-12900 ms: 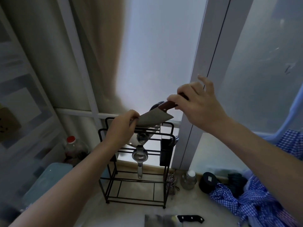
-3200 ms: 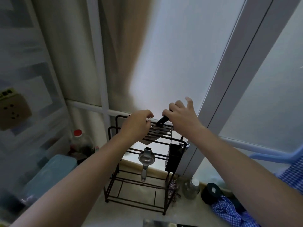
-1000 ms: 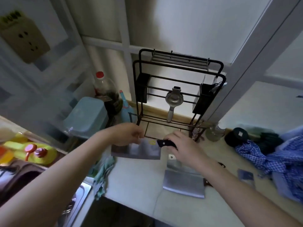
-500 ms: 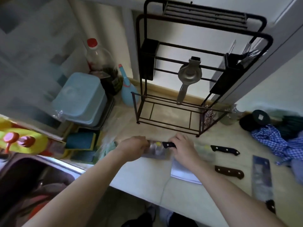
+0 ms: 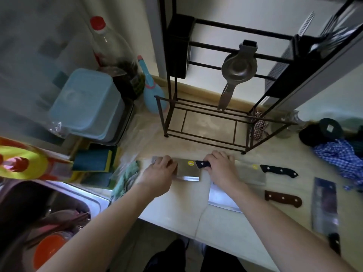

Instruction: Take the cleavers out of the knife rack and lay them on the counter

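You are setting the black-handled steel cleaver [image 5: 187, 171] down at 12 o'clock, left hand [image 5: 159, 174] pinching its blade, right hand [image 5: 221, 170] gripping its handle; release next.

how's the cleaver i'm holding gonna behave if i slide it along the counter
Probably stiff and heavy for its size: the cleaver is a broad steel slab. It likely slides easily once flat on the smooth counter. With flat sides, it shouldn't roll or tip.

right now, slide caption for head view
Left hand and right hand hold a black-handled cleaver flat on the counter beside three more cleavers.
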